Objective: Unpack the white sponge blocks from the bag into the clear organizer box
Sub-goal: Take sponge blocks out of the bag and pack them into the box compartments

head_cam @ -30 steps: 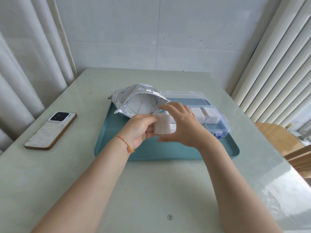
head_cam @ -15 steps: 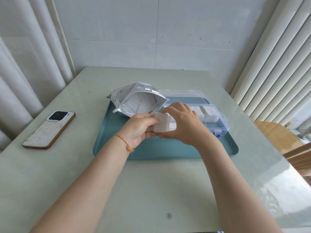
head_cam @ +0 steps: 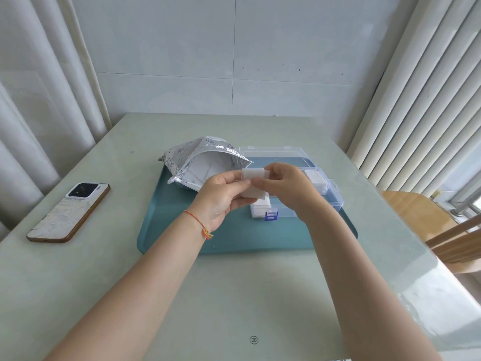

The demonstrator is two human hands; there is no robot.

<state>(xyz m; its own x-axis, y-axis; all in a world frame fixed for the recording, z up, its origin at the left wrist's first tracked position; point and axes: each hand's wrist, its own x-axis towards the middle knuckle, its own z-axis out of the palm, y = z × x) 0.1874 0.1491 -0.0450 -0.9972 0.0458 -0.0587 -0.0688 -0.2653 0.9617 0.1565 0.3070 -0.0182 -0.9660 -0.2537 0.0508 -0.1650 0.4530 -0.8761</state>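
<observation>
Both hands hold white sponge blocks (head_cam: 255, 181) above the teal tray (head_cam: 182, 230). My left hand (head_cam: 221, 196) pinches them from the left, my right hand (head_cam: 286, 188) from the right. They look like two thin blocks pressed together, slightly offset. Behind my left hand lies the silver bag (head_cam: 203, 160), its mouth open toward me. The clear organizer box (head_cam: 325, 188) sits open under and right of my right hand. One white block (head_cam: 316, 178) lies in a right compartment and another (head_cam: 257, 211) in a front one by the blue latch.
A phone (head_cam: 69, 212) lies on the table left of the tray. A wooden chair (head_cam: 421, 217) stands past the table's right edge. Curtains hang on both sides, and a tiled wall is behind the table.
Both hands have lifted the blocks slightly and turned them. My right hand shifted from covering the block to pinching its right side, so more of the box front shows.
</observation>
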